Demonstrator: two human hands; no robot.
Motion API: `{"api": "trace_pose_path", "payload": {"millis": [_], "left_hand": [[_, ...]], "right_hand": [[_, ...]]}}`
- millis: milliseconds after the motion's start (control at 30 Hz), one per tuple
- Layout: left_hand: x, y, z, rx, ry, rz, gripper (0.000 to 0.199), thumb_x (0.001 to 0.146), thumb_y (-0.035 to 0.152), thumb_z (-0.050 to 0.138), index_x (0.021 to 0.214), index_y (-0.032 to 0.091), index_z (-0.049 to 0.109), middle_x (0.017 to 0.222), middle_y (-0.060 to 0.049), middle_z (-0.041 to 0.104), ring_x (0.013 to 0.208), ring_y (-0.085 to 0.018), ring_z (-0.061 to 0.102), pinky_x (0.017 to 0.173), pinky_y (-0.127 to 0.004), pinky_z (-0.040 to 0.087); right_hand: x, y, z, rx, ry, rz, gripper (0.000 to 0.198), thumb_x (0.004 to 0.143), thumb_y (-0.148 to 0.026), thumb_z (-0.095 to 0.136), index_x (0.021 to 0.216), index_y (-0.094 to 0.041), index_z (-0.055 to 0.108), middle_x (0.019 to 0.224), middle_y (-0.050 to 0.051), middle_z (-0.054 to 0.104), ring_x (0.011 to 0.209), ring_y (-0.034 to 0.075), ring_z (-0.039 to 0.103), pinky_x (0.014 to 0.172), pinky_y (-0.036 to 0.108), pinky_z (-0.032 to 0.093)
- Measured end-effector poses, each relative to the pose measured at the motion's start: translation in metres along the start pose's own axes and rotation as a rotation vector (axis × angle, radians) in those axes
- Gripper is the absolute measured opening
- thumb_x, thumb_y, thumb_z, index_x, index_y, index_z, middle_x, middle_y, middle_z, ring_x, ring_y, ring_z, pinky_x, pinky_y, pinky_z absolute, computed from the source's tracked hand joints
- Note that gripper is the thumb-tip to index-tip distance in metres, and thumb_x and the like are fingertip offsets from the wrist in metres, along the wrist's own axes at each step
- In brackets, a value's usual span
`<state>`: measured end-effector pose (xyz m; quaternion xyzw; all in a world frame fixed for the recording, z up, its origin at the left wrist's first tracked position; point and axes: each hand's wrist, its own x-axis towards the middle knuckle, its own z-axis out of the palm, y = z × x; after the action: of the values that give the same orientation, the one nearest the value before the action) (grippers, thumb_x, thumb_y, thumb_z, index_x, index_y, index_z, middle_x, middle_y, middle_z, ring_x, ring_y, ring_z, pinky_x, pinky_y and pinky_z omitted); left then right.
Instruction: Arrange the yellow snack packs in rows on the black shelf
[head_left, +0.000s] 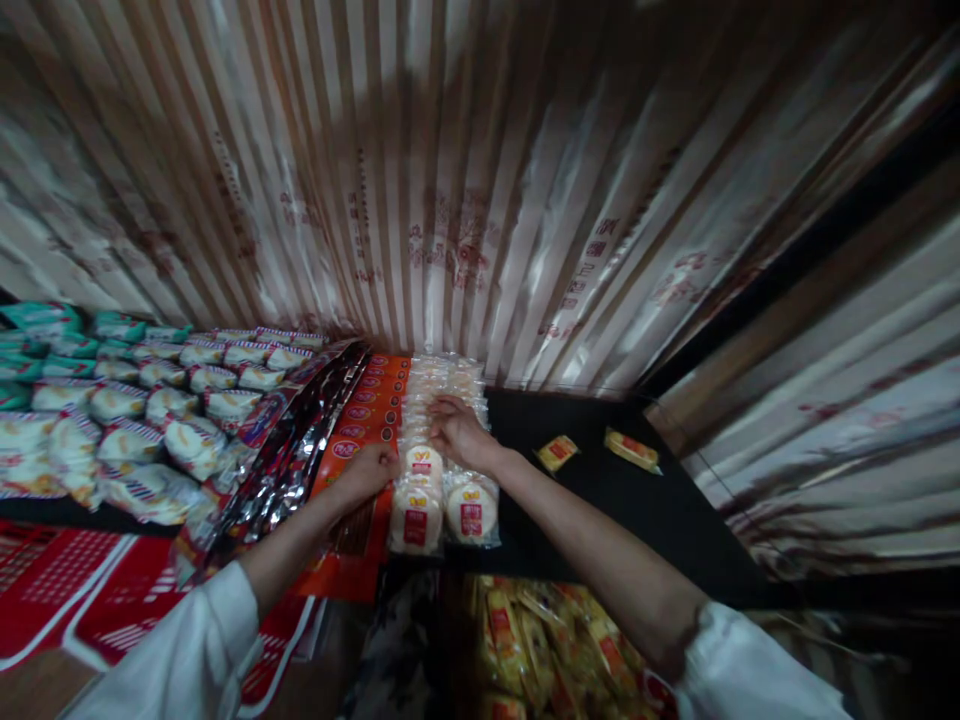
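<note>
Two columns of rice crackers [471, 508] in clear wrappers, round and white with red labels, run away from me along the black table. My right hand [459, 432] rests over the right column with thumb and fingers apart, its fingertips touching the packs as far as I can see. At the left edge of the crackers is my left hand [369, 472], its fingers curled in; whether something small is pinched there cannot be made out. Under and beside that hand lie orange packets [360, 410] with round pink logos, overlapping in a row.
Dark shiny packets [292, 450] and several rows of white bags [191, 440] stand to the left. Two yellow packets [557, 453] lie on the black table [600, 510]. Below are red baskets [135, 590] and a heap of yellow packets [540, 640]. A pleated curtain [450, 180] hangs behind.
</note>
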<state>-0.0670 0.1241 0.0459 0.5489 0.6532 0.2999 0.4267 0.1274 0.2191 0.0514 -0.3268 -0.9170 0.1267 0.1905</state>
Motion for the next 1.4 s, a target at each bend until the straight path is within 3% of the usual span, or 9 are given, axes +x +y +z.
{"api": "trace_pose_path", "payload": {"millis": [200,433,600,800,1000,1100,1200,1300,1400], "left_hand": [[0.003,0.0,0.008,0.018,0.055,0.071,0.009,0.072,0.022,0.053,0.064,0.018,0.051,0.055,0.005,0.053,0.054,-0.01,0.049,0.055,-0.022,0.038],[0.011,-0.008,0.014,0.032,0.153,0.132,0.014,0.076,0.03,0.052,0.068,0.019,0.052,0.061,0.002,0.056,0.061,-0.012,0.053,0.061,-0.023,0.04],[-0.006,-0.001,0.006,0.086,0.198,0.092,0.018,0.078,0.038,0.052,0.08,0.019,0.054,0.076,-0.001,0.063,0.069,-0.014,0.057,0.064,-0.024,0.041],[-0.033,0.001,0.002,0.294,0.049,-0.053,0.022,0.069,0.04,0.063,0.072,0.02,0.056,0.07,0.001,0.061,0.066,-0.014,0.055,0.058,-0.023,0.034],[-0.031,-0.007,0.014,0.091,0.143,0.035,0.015,0.075,0.033,0.055,0.07,0.02,0.051,0.064,0.003,0.056,0.06,-0.011,0.052,0.057,-0.021,0.037],[-0.031,-0.007,0.021,-0.033,0.155,0.014,0.015,0.076,0.034,0.053,0.072,0.021,0.048,0.061,0.005,0.053,0.055,-0.011,0.051,0.054,-0.021,0.038],[-0.034,-0.005,0.022,-0.003,0.178,-0.007,0.013,0.074,0.033,0.053,0.072,0.02,0.049,0.062,0.004,0.055,0.057,-0.012,0.053,0.056,-0.022,0.04],[-0.034,0.004,0.014,0.128,0.189,0.021,0.014,0.074,0.033,0.054,0.077,0.019,0.054,0.075,-0.002,0.063,0.069,-0.016,0.059,0.063,-0.025,0.043],[-0.021,0.02,0.001,0.217,0.238,0.071,0.019,0.075,0.033,0.055,0.086,0.019,0.059,0.09,-0.006,0.067,0.082,-0.019,0.062,0.073,-0.028,0.045]], "right_hand": [[-0.012,-0.014,-0.013,0.028,0.055,-0.025,0.017,0.074,-0.029,0.071,0.086,-0.017,0.07,0.121,0.013,0.061,0.127,0.028,0.041,0.105,0.046,0.034],[-0.023,-0.015,-0.003,0.028,0.014,-0.013,0.005,0.07,-0.023,0.071,0.068,-0.02,0.068,0.117,0.009,0.063,0.128,0.027,0.041,0.105,0.046,0.033],[-0.021,-0.016,0.001,0.003,0.034,-0.028,0.003,0.069,-0.018,0.066,0.066,-0.019,0.066,0.113,0.009,0.064,0.125,0.027,0.044,0.104,0.046,0.035],[-0.021,-0.023,-0.005,0.016,0.017,0.006,0.004,0.07,-0.014,0.067,0.067,-0.017,0.066,0.113,0.011,0.063,0.126,0.028,0.042,0.105,0.046,0.035],[-0.032,-0.045,-0.017,-0.013,0.024,-0.069,0.019,0.077,-0.035,0.07,0.084,-0.018,0.068,0.125,0.013,0.058,0.132,0.03,0.035,0.105,0.05,0.033],[-0.038,-0.056,-0.017,-0.069,-0.045,-0.051,0.012,0.074,-0.027,0.073,0.077,-0.016,0.068,0.126,0.013,0.058,0.131,0.033,0.037,0.103,0.052,0.034],[-0.041,-0.061,-0.015,-0.073,-0.06,0.007,0.008,0.074,-0.021,0.072,0.073,-0.015,0.067,0.125,0.013,0.059,0.129,0.033,0.039,0.102,0.051,0.036],[-0.042,-0.054,-0.02,-0.035,-0.013,-0.019,0.01,0.076,-0.026,0.071,0.08,-0.017,0.068,0.123,0.011,0.06,0.129,0.031,0.04,0.103,0.05,0.036],[-0.04,-0.03,-0.031,0.005,0.132,0.007,0.013,0.083,-0.023,0.062,0.094,-0.019,0.067,0.117,0.01,0.063,0.12,0.025,0.05,0.102,0.043,0.04]]}}
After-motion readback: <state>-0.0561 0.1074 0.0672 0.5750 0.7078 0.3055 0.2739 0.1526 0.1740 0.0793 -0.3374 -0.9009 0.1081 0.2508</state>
